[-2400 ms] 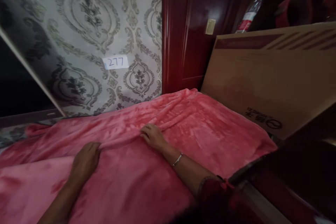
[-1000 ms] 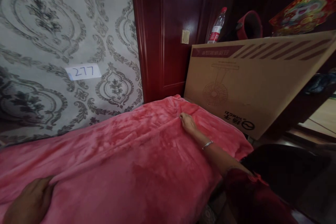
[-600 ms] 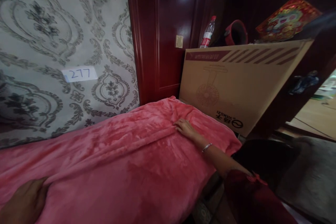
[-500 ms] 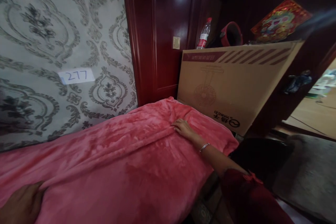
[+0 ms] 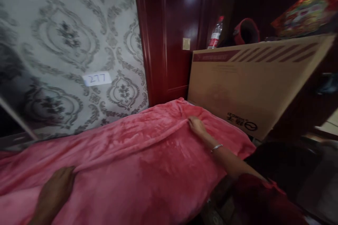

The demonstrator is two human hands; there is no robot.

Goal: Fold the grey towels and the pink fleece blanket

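The pink blanket [image 5: 137, 161] lies spread over the bed, and a long raised fold [image 5: 132, 146] runs across it from lower left to upper right, its two ends under the hands. The left hand [image 5: 54, 197] rests flat and open on the near end; the right hand [image 5: 196, 126], arm stretched, presses fingers-down on the far end, whether pinching cloth I cannot tell. Just beyond it stand the cardboard box [image 5: 250, 84] and dark red door frame [image 5: 155, 42], the patterned wall [image 5: 74, 42] along the far edge.

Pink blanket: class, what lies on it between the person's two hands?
In the head view, only a long raised fold of the pink blanket runs from left hand to right hand; nothing else lies there.
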